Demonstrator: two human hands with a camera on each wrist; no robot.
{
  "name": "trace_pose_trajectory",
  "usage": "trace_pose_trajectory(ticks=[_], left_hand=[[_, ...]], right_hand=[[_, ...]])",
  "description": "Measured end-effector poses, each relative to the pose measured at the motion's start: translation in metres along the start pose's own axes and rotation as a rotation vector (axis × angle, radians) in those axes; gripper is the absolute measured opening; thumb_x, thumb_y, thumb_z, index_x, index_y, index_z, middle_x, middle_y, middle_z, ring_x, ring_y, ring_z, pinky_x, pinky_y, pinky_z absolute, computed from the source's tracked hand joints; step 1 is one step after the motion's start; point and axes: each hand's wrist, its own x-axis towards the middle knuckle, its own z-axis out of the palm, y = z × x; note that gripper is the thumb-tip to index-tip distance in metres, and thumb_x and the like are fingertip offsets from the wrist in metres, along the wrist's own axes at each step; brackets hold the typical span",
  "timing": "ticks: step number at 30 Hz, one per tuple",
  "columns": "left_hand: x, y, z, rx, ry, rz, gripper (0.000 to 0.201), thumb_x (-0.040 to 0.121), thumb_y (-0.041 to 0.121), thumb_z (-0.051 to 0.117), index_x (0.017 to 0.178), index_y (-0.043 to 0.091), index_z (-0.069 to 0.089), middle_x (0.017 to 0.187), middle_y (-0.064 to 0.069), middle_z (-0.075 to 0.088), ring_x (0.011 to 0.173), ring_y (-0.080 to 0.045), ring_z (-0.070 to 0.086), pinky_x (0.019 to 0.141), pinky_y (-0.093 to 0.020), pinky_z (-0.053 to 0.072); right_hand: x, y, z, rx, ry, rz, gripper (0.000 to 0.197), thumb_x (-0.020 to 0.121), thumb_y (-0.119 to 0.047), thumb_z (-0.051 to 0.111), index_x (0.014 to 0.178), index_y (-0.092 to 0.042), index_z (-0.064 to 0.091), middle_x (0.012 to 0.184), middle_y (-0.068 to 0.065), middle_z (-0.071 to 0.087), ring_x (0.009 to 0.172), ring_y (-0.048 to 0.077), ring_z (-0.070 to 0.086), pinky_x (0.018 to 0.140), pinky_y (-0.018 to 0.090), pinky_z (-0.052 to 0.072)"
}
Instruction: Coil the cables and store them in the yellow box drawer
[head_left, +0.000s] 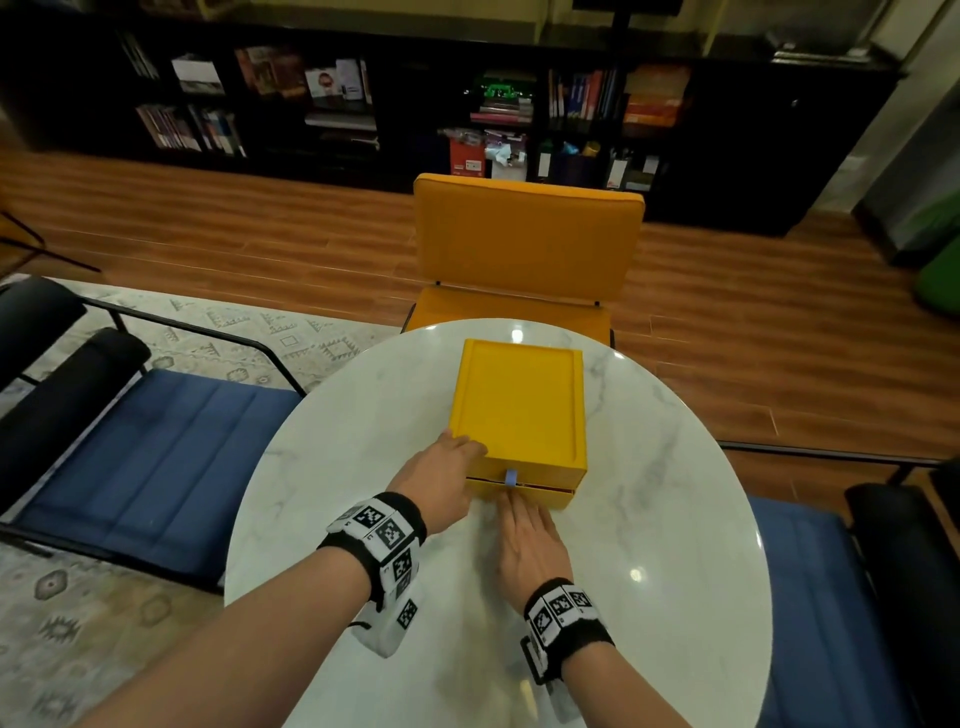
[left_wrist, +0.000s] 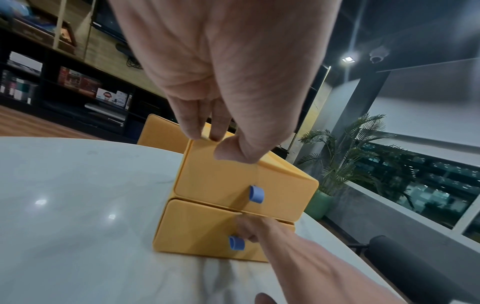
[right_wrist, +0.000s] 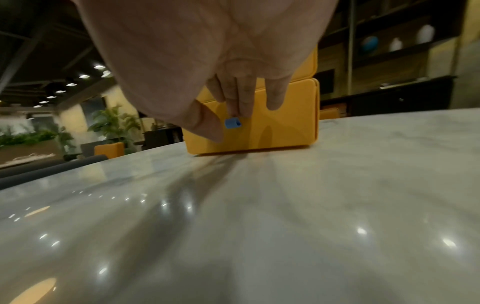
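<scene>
Yellow box (head_left: 519, 400) seated mid-bench (head_left: 675, 519), two drawers stacked, each with blue knob. Left hand (head_left: 441, 488) laid on box's near left top corner, fingers (left_wrist: 192, 123) and thumb straight, nothing gripped. Right hand (head_left: 524, 540) stretched flat, fingertips (right_wrist: 240, 107) set against lower drawer (left_wrist: 197, 228) front, just above lower knob (right_wrist: 232, 123). Cables not seen.
</scene>
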Motion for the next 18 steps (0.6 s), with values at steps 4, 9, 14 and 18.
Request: trace_pose_trajectory(ticks=[4, 9, 14, 18], left_hand=[[-0.002, 0.002, -0.003, -0.005, -0.008, 0.009, 0.058, 0.091, 0.006, 0.053, 0.147, 0.019, 0.044, 0.152, -0.005, 0.046, 0.15, -0.028, 0.028, 0.107, -0.043, 0.04], [-0.004, 0.004, -0.007, -0.013, -0.019, 0.005, 0.058, 0.091, 0.005, 0.052, 0.147, 0.018, 0.045, 0.152, -0.006, 0.047, 0.149, -0.029, 0.029, 0.108, -0.044, 0.041], [-0.002, 0.003, -0.011, -0.009, -0.05, 0.006, 0.06, 0.091, 0.005, 0.052, 0.148, 0.019, 0.043, 0.153, -0.008, 0.045, 0.15, -0.03, 0.026, 0.111, -0.044, 0.039], [-0.003, 0.0, -0.011, -0.012, -0.066, 0.041, 0.06, 0.092, 0.005, 0.05, 0.15, 0.02, 0.04, 0.157, -0.007, 0.04, 0.151, -0.028, 0.025, 0.112, -0.043, 0.038]], right_hand=[[0.0, 0.007, 0.001, 0.079, -0.073, 0.136, 0.068, 0.09, -0.015, 0.049, 0.154, -0.012, 0.024, 0.153, 0.006, 0.036, 0.141, 0.024, 0.036, 0.115, 0.042, 0.034], [0.009, 0.009, -0.001, 0.246, -0.061, 0.242, 0.057, 0.09, -0.012, 0.045, 0.146, -0.015, 0.037, 0.147, 0.005, 0.04, 0.132, 0.026, 0.042, 0.098, 0.041, 0.047], [0.007, 0.014, -0.001, 0.336, -0.08, 0.264, 0.053, 0.086, -0.011, 0.048, 0.138, -0.017, 0.042, 0.145, 0.005, 0.04, 0.125, 0.031, 0.043, 0.099, 0.045, 0.047], [-0.006, 0.013, -0.007, 0.392, -0.076, 0.243, 0.058, 0.089, -0.017, 0.05, 0.145, -0.024, 0.034, 0.141, 0.005, 0.045, 0.121, 0.03, 0.048, 0.097, 0.042, 0.047]])
